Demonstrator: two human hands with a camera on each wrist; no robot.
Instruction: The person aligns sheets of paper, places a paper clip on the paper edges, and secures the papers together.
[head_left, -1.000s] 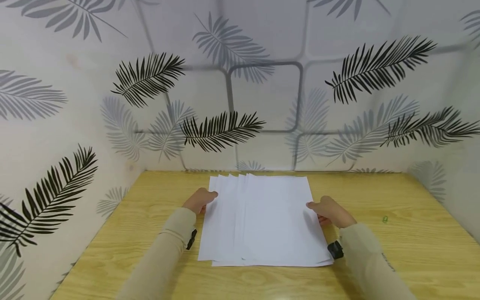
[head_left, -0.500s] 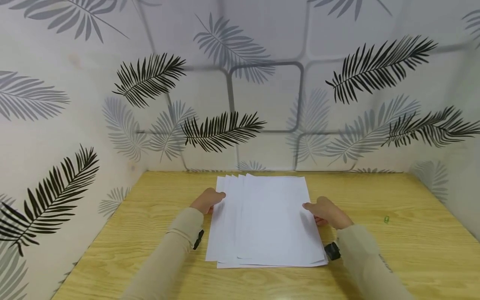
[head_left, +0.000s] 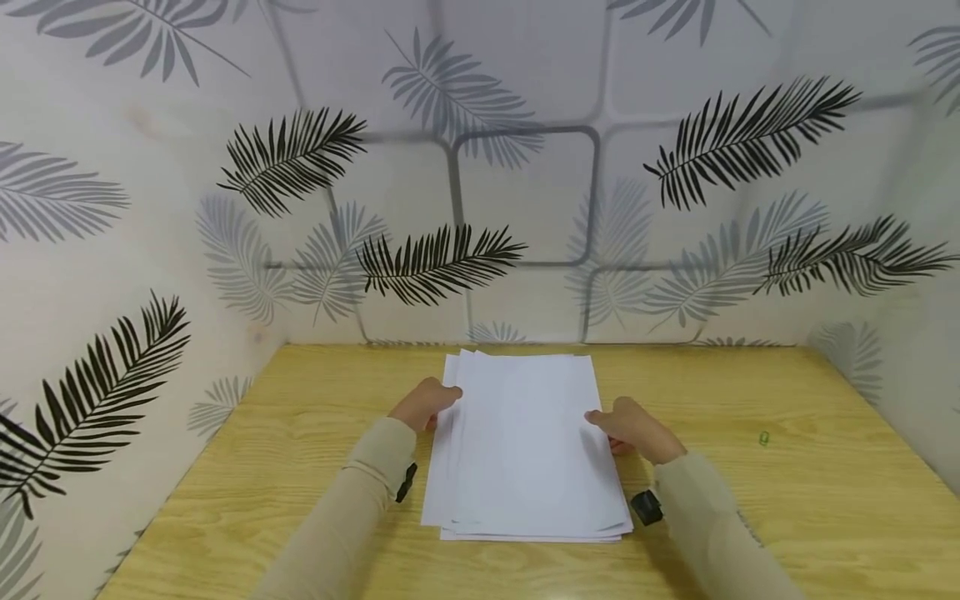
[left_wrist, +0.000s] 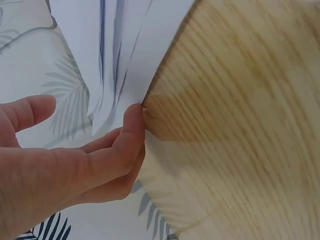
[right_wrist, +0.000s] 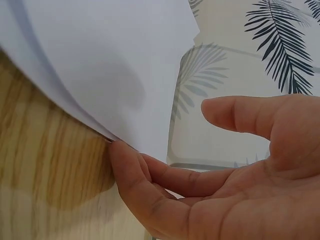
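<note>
A loose stack of white paper sheets (head_left: 525, 450) lies on the wooden table, its layers slightly fanned along the left side and the near edge. My left hand (head_left: 427, 404) is at the stack's left edge. In the left wrist view, the bent fingertips (left_wrist: 133, 112) press against the sheet edges while the thumb stays apart from them. From the other side, my right hand (head_left: 636, 427) touches the right edge. Its fingertips (right_wrist: 120, 150) meet the paper border low down in the right wrist view, and that thumb is also held off the sheets.
A small green paper clip (head_left: 763, 438) lies on the wooden table (head_left: 810, 517) to the right of the right hand. Behind and to the left, a pale backdrop (head_left: 525, 208) with leaf patterns rises from the table's edges.
Both hands have come closer together, the right one moving left and the left one slightly right. The fanned sheets between them have slid into a narrower, more even stack.
</note>
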